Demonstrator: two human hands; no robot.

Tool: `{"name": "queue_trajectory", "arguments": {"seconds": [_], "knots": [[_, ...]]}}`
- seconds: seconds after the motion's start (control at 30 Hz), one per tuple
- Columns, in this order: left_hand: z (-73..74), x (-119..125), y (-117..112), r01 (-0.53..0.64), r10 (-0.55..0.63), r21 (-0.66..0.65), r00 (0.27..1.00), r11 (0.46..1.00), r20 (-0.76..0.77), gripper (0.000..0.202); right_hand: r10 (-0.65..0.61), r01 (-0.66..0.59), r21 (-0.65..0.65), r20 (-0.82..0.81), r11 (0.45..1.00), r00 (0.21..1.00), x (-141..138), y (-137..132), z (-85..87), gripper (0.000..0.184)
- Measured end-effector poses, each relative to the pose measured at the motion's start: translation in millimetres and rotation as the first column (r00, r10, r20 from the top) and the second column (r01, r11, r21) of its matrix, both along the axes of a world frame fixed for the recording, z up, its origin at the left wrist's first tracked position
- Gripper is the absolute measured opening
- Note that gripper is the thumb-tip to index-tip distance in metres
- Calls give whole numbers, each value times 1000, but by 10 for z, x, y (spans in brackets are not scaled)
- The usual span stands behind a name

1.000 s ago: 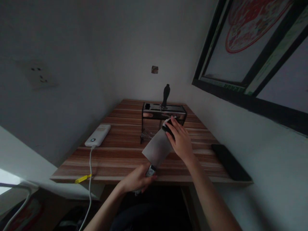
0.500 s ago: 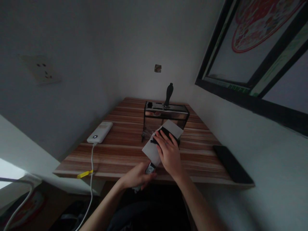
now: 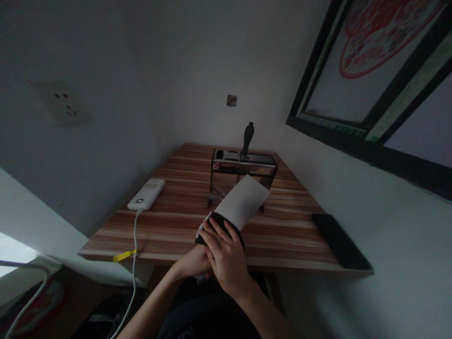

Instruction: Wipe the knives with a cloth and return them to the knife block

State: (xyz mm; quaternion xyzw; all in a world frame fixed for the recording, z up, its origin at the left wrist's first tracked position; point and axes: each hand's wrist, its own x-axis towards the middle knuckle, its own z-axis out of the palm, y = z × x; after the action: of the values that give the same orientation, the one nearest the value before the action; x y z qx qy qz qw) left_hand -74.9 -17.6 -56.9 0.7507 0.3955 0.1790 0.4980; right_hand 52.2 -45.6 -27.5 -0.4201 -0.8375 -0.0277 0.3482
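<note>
My left hand (image 3: 196,262) is closed at the near end of a cleaver (image 3: 243,200) with a broad, pale, rectangular blade. The blade slants up and to the right over the front of the table. The handle is mostly hidden by my hands. Across the blade's near end lies a black cloth or pad (image 3: 226,224) with a whitish edge at its left. My right hand (image 3: 226,259) presses it onto the blade, fingers stretched over it and close to my left hand. Whether the cloth wraps under the blade, I cannot tell.
Behind the blade stands a metal-and-black frame device (image 3: 245,162) with an upright black handle (image 3: 248,139). A white power bank (image 3: 147,194) with a cable (image 3: 134,240) and yellow tag (image 3: 124,255) lies left. At right, a black phone (image 3: 341,240) rests on the wood-grain table (image 3: 282,235).
My right hand has slid the black cloth down the blade from its middle to its near end, towards my left hand. The blade and left hand have barely moved.
</note>
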Motion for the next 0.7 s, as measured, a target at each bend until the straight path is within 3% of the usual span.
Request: {"name": "queue_trajectory", "arguments": {"seconds": [0.27,0.57,0.7], "knots": [[18,23,-6,-48,48,-49,999,998,-1,8,34,-34,2,21,999,999,58,-2,39,48],[59,52,10,34,-29,-77,997,996,67,13,28,-28,-5,108,1000,994,161,79,126,38],[75,71,8,64,-47,-108,987,992,155,3,-33,29,49,99,998,995,266,173,197,38]]}}
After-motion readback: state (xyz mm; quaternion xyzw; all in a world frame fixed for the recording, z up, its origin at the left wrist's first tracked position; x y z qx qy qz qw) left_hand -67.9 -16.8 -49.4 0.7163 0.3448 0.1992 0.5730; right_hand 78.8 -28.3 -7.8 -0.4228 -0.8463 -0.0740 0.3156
